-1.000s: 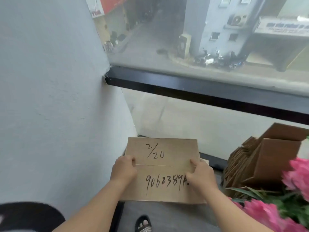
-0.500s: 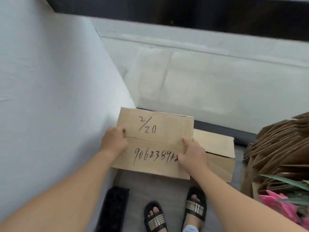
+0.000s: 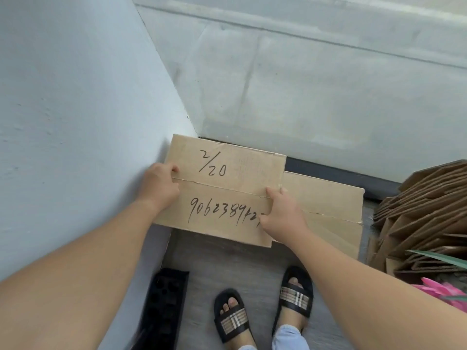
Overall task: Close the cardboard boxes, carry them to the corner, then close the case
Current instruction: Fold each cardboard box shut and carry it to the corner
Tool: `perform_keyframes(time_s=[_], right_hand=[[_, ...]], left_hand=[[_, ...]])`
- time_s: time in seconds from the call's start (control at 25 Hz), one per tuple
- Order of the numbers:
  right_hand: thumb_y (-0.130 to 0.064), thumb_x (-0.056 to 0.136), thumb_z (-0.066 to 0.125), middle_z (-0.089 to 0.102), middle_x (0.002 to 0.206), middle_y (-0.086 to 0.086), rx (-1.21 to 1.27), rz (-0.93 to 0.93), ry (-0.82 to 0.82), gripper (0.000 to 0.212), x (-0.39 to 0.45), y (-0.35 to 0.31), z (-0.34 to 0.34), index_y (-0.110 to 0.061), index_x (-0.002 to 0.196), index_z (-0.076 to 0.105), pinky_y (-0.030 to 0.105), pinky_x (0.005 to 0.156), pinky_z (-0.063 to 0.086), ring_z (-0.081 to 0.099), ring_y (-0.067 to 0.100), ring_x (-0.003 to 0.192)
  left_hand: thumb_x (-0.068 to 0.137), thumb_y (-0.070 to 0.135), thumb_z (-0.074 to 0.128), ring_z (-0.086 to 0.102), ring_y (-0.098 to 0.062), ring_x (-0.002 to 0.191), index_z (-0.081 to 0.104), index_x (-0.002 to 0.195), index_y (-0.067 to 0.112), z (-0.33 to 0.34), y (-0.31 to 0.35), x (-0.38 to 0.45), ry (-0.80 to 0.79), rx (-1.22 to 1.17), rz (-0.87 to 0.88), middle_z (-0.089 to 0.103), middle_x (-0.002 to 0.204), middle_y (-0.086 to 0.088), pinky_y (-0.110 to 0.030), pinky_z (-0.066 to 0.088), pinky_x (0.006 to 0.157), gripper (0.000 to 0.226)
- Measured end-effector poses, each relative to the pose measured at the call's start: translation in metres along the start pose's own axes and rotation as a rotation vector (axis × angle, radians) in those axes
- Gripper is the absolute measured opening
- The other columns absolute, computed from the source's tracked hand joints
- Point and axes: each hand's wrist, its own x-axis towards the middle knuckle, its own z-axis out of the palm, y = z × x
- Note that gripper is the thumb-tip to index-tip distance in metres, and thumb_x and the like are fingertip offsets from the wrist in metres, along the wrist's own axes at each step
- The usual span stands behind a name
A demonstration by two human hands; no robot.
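At mid-frame, in the corner where the two pale walls meet, the closed brown cardboard box (image 3: pixel 227 193) is clasped at its ends by the left hand (image 3: pixel 158 184) and right hand (image 3: pixel 281 214), fingers curled over the edges. A second closed flat brown box (image 3: pixel 328 205) already lies below it to the right, so the carrying looks well along; no case is in view. Black handwriting on the lid reads "2/20" and "906238942", its last digits hidden by the right hand.

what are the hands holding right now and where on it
Both hands hold the closed cardboard box marked 2/20: the left hand grips its left edge, the right hand its right edge, both about at the flap seam.
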Motion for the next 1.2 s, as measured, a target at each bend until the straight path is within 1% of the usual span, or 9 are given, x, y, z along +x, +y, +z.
perform_keyframes(time_s=[0.08,0.24,0.44,0.52,0.6,0.68,0.8,1.0,1.2], right_hand=[[-0.021,0.082,0.069,0.047,0.135,0.009,-0.01,-0.031,0.019,0.065,-0.001,-0.001,0.002,-0.018,0.142,0.046,0.028,0.093,0.04,0.05,0.031,0.121],[-0.019,0.082,0.067,0.046,0.122,0.004,-0.001,-0.055,0.012,0.058,-0.004,-0.007,0.007,-0.019,0.137,0.048,0.024,0.085,0.037,0.051,0.027,0.112],[-0.023,0.083,0.067,0.04,0.113,-0.001,0.001,-0.091,0.007,0.057,-0.004,-0.006,0.01,-0.021,0.136,0.047,0.023,0.083,0.035,0.05,0.023,0.106],[-0.032,0.086,0.068,0.043,0.119,0.004,-0.013,-0.081,0.009,0.059,-0.005,-0.005,0.005,-0.021,0.14,0.046,0.026,0.085,0.037,0.052,0.027,0.112],[-0.041,0.091,0.063,0.043,0.142,0.014,-0.029,-0.049,0.005,0.065,-0.01,-0.008,-0.01,-0.019,0.149,0.042,0.033,0.099,0.04,0.048,0.034,0.13],[-0.048,0.095,0.057,0.039,0.154,0.014,-0.023,-0.032,-0.006,0.068,-0.023,-0.012,-0.038,-0.017,0.153,0.039,0.036,0.11,0.035,0.04,0.031,0.14],[-0.052,0.098,0.051,0.045,0.154,0.006,0.026,-0.014,0.027,0.065,-0.047,-0.017,-0.09,-0.015,0.151,0.043,0.036,0.111,0.032,0.041,0.025,0.141],[-0.059,0.096,0.049,0.046,0.154,0.0,0.19,0.096,0.111,0.068,-0.12,-0.006,-0.205,-0.017,0.15,0.045,0.037,0.111,0.032,0.039,0.024,0.142],[-0.058,0.096,0.048,0.046,0.154,0.003,0.344,0.181,0.23,0.07,-0.217,0.022,-0.304,-0.014,0.151,0.044,0.035,0.111,0.032,0.042,0.024,0.141]], left_hand=[[0.079,0.007,0.071,0.058,-0.036,0.108,0.067,0.117,0.013,-0.001,-0.003,0.003,0.007,0.007,0.014,0.061,0.118,-0.018,-0.038,0.048,0.093,0.038],[0.081,0.004,0.064,0.054,-0.037,0.111,0.062,0.12,0.011,-0.004,-0.005,0.004,0.017,0.029,-0.004,0.057,0.118,-0.02,-0.04,0.046,0.093,0.04],[0.083,0.006,0.057,0.053,-0.039,0.108,0.062,0.116,0.007,-0.01,-0.001,0.001,-0.039,0.148,0.006,0.055,0.116,-0.021,-0.042,0.047,0.092,0.033],[0.083,0.011,0.054,0.051,-0.04,0.107,0.062,0.107,0.007,-0.014,0.011,-0.005,-0.032,0.244,0.002,0.052,0.116,-0.02,-0.045,0.048,0.09,0.026],[0.083,0.016,0.053,0.051,-0.038,0.107,0.062,0.105,0.01,-0.022,0.029,-0.015,-0.037,0.247,0.035,0.052,0.117,-0.016,-0.044,0.048,0.088,0.024],[0.085,0.022,0.057,0.053,-0.032,0.112,0.063,0.115,0.012,-0.036,0.056,-0.031,-0.107,0.138,0.11,0.055,0.121,-0.011,-0.043,0.047,0.094,0.032],[0.091,0.033,0.06,0.053,-0.024,0.123,0.058,0.133,0.011,-0.062,0.102,-0.055,-0.202,-0.029,0.181,0.058,0.134,-0.009,-0.037,0.042,0.102,0.047],[0.096,0.049,0.05,0.056,-0.023,0.118,0.06,0.129,0.013,-0.138,0.217,-0.108,-0.19,-0.061,0.323,0.062,0.131,-0.006,-0.033,0.043,0.094,0.05],[0.097,0.053,0.044,0.055,-0.024,0.124,0.057,0.136,0.013,-0.204,0.332,-0.169,-0.23,-0.011,0.472,0.06,0.138,-0.007,-0.035,0.043,0.101,0.057]])
